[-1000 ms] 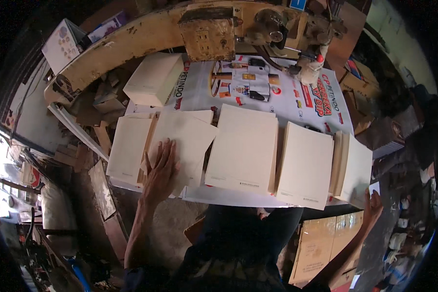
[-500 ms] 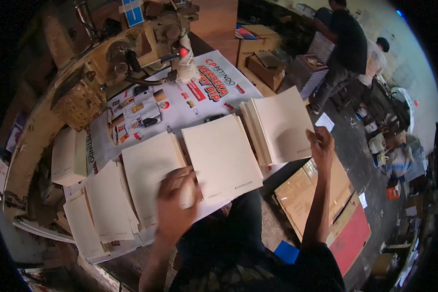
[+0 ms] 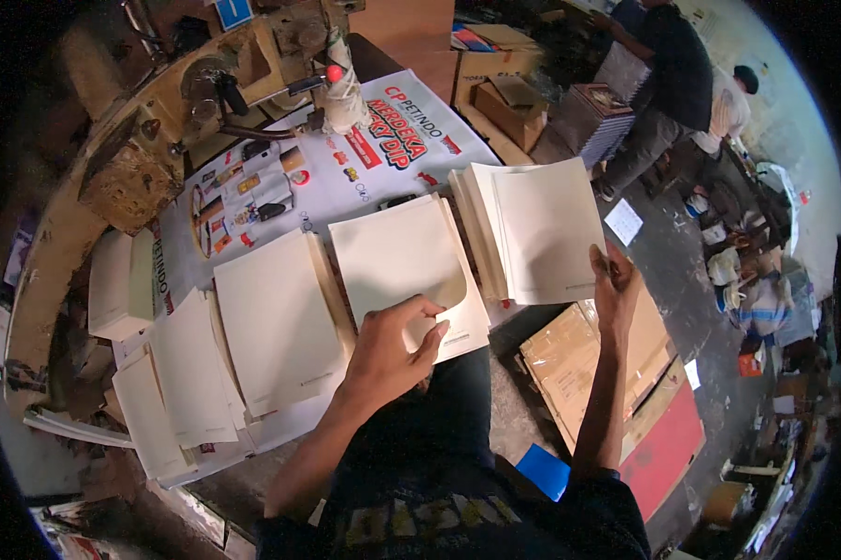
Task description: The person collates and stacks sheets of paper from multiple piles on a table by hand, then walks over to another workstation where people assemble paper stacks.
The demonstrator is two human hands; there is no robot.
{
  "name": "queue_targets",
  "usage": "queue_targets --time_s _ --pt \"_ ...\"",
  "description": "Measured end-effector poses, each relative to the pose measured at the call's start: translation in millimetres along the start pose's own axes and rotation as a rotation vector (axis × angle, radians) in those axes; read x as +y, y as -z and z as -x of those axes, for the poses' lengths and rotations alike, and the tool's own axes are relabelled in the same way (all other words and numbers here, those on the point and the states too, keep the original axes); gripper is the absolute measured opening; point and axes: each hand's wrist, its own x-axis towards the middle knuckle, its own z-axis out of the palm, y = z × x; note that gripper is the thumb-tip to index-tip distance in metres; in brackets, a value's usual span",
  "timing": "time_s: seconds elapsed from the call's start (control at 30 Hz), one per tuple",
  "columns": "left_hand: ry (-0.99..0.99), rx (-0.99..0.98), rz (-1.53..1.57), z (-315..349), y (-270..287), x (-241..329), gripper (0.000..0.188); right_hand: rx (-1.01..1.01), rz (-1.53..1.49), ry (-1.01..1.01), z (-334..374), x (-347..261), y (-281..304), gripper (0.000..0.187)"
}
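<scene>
Left hand (image 3: 390, 350): now curling up the top cream sheet (image 3: 411, 271) of the middle stack, fingers closed on it | right hand (image 3: 614, 285): has reached the far-right stack (image 3: 542, 229), pinching its near corner | bench (image 3: 346, 182): more stacks beyond left hand.

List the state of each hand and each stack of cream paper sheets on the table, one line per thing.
Left hand: curling up the corner of the top sheet of the middle stack.
Right hand: pinching the lower edge of the right stack's top sheet.
Middle stack of cream paper sheets: flat, top sheet's corner curled.
Right stack of cream paper sheets: fanned along its left edge.
Left stack of cream paper sheets: flat, untouched.
</scene>
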Motion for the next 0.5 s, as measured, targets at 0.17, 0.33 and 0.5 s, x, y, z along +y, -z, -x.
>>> queue_targets --time_s 0.17,0.33,0.5 --pt "0.125 0.154 0.110 35 30 0 0.016 0.057 0.402 0.164 -4 -26 -16 0.024" --pt "0.172 0.210 0.045 65 70 -4 0.012 0.107 0.308 0.244 -7 -31 7 0.019" --pt "0.184 0.289 0.198 86 91 -26 0.007 -0.052 -0.113 0.069 17 -42 -5 0.023"
